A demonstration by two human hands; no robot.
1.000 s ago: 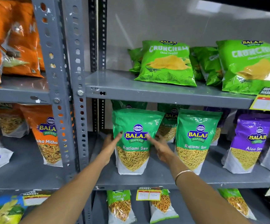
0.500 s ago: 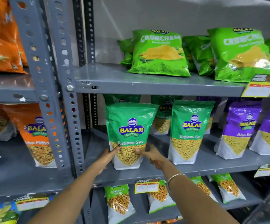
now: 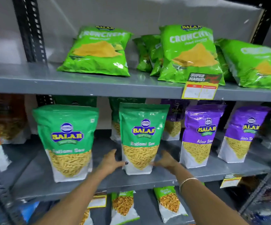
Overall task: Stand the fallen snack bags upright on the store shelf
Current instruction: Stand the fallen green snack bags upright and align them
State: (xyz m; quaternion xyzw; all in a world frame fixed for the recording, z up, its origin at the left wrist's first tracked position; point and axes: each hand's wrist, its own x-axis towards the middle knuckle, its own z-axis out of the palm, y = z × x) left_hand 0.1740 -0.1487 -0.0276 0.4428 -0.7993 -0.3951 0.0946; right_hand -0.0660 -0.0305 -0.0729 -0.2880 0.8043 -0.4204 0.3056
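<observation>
While hands flank it, sev bag [image 3: 141, 137] stands.

price tag [image 3: 200, 88]: yellow, on top shelf edge | post [image 3: 30, 30]: black with holes, back left | wall [image 3: 131, 12]: grey, maybe cardboard

We're in a shop, grocery aisle. Evidence: grey slotted-steel rack [image 3: 29, 30] with tiered shelves [image 3: 99, 86], each stocked with multiples of one packaged snack: green Crunchem bags [image 3: 97, 52] on top, green Ratlami Sev pouches [image 3: 66, 142] and purple Aloo Sev pouches [image 3: 201, 135] below. Yellow "Super Market" price tag [image 3: 201, 86] is clipped to the shelf edge, more tags [image 3: 230, 181] lower down.
</observation>
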